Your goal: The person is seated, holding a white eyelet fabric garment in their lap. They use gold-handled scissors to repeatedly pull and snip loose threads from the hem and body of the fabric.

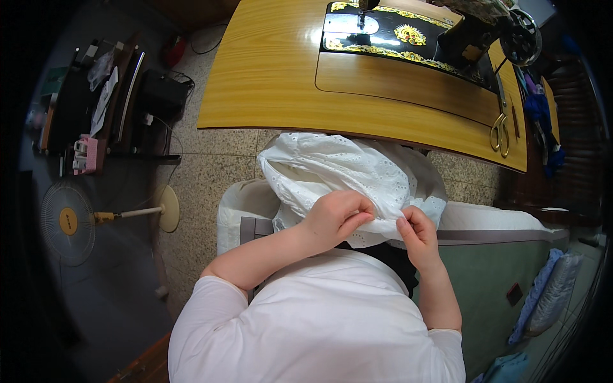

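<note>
White eyelet fabric (335,163) lies bunched over my lap, against the front edge of the wooden sewing table (258,91). My left hand (352,215) pinches a fold of it between thumb and fingertips. Just to the right, my right hand (413,227) pinches the same cloth at its edge. Both hands are close together, a short gap of fabric between them. A black sewing machine (459,43) with gold decoration stands on the table beyond, its needle area lit. What lies under the bunched cloth is hidden.
Gold-handled scissors (500,134) lie at the table's right end, near a thin pointed tool (515,117). A standing fan (69,221) is at the left. Beside me on the right extends a green-topped surface (479,273) with a small dark object (515,294) on it.
</note>
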`<state>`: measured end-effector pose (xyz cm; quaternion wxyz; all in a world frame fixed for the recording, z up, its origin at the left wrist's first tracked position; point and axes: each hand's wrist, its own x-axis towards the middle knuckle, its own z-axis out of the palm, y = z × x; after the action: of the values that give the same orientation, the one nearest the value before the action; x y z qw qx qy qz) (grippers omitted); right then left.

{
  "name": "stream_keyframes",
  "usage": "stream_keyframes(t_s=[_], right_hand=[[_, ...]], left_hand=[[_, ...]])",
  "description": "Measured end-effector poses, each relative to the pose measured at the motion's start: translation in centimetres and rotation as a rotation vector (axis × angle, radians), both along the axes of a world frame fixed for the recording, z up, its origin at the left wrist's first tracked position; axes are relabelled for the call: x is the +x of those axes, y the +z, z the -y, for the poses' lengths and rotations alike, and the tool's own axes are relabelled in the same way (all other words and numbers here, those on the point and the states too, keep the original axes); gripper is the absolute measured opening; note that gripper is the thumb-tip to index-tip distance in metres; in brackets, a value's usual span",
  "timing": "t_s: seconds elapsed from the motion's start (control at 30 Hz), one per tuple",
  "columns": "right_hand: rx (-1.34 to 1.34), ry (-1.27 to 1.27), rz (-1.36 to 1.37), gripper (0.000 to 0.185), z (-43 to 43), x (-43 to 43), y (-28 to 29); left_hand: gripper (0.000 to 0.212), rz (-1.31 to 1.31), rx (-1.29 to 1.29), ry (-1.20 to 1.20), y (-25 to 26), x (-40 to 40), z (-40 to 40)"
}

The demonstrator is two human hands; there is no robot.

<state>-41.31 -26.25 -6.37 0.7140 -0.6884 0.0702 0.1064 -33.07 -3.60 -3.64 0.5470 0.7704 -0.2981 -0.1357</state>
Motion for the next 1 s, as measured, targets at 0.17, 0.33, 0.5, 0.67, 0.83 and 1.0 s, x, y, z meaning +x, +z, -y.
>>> stream_keyframes(t_s=[0.17,0.33,0.5,0.67,0.83,1.0], right_hand=[[-0.013,-0.013,0.01,0.011,0.1,0.0,-0.2],[-0.089,-0.044,0.006,0.011,0.2,-0.3,-0.6],[-0.243,0.033,-0.019,0.01,-0.6,0.7,1.0],[-0.347,0.098,0.064,0.012,-0.5,1.0,1.4],[-0.275,0.056,-0.052,0.011,-0.8,0.5,1.9],[-0.256,-0.047,0.0,0.01,-1.4,-0.3,1.7]], left_hand=[[0.004,-0.07,-0.046,0.127,0.1,1.8,-3.6],[0.007,0.242,0.264,0.596,-1.5,6.2,-14.6],[0.018,0.457,1.298,0.81,-3.0,7.2,-23.9],[0.011,0.352,0.585,0.441,-0.2,4.7,-15.7],[0.008,0.243,0.15,-0.103,0.3,1.5,-3.5],[0.013,0.037,0.156,-0.164,-1.1,-0.2,0.6]])
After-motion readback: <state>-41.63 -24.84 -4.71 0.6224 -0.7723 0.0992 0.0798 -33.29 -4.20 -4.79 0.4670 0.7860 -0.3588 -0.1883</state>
